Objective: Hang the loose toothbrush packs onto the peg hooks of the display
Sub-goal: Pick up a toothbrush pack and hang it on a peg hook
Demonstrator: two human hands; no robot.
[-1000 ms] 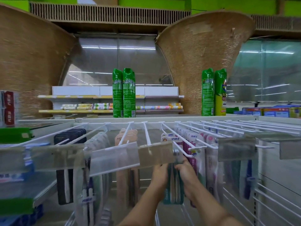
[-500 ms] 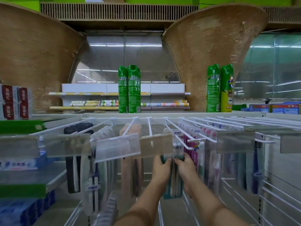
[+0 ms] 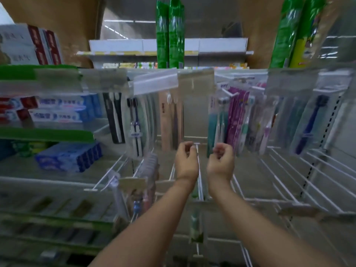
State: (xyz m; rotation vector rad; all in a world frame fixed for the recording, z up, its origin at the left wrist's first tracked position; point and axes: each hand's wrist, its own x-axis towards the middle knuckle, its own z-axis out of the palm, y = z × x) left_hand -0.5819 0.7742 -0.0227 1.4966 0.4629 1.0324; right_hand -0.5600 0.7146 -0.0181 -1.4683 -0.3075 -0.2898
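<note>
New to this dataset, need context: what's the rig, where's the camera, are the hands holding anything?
No robot: these are a person's two bare hands, filmed by one wide-angle camera worn on the head, looking forward and down. It faces rows of white wire peg hooks in a shop, with toothbrush packs hanging from the upper ones. Toothpaste boxes are stacked to the left. The left hand and right hand are raised side by side, fingers curled, with no pack visible in them. The frame is motion-blurred.
</note>
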